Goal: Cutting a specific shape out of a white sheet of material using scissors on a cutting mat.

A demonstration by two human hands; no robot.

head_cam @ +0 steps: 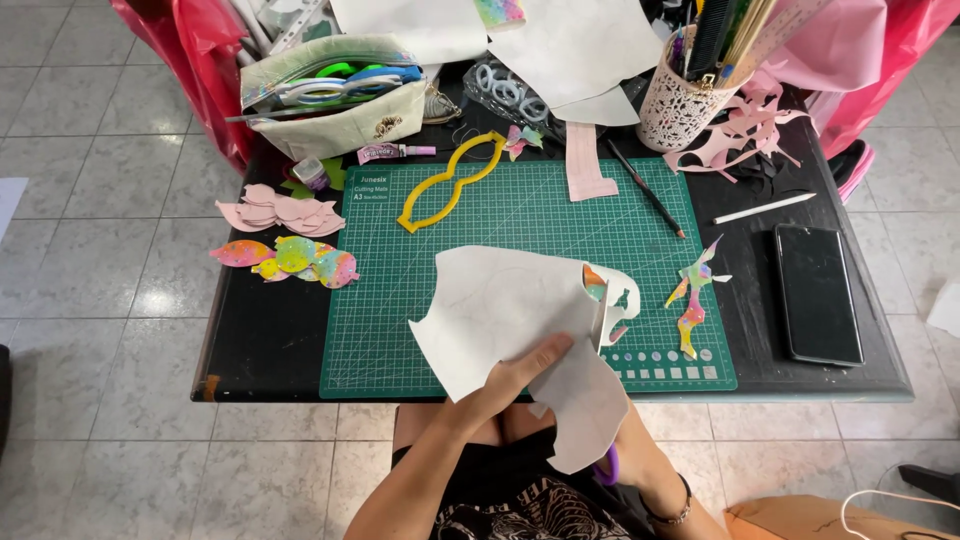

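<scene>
Left hand [520,375] fingers pinching a white paper sheet [505,310] above the green cutting mat [520,215], right hand [625,455] hidden behind it, grip unclear, purple scissor handle [607,468] peeking out

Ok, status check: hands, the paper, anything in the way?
Left hand pinching the white paper sheet above the green cutting mat. Right hand hidden behind sheet; purple scissors handle showing. Yellow template lies apart on the mat.
</scene>
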